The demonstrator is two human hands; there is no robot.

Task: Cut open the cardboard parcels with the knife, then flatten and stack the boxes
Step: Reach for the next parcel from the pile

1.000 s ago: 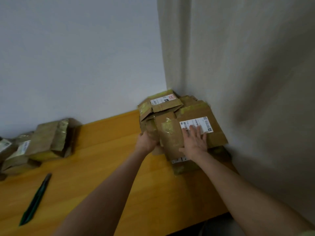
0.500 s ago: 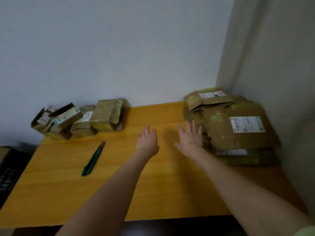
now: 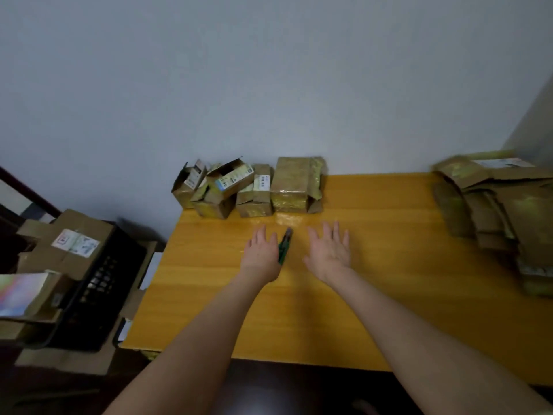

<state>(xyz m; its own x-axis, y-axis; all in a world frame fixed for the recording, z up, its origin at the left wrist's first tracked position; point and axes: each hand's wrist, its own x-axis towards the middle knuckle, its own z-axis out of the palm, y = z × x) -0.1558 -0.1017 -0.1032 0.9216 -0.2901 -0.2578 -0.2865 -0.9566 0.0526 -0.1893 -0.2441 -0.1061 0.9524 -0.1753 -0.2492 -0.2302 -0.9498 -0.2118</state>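
Your left hand & right hand hover over the yellow wooden table, fingers straight & spread, holding nothing. The green-handled utility knife lies btwn them, just beside the left fingers; 0.5 s ago it lay well left of both hands. Beyond, the row of small brown taped cardboard parcels sits vs. the wall. The stack of flattened brown boxes, earlier just beside your right hand, is now well apart at the right edge.
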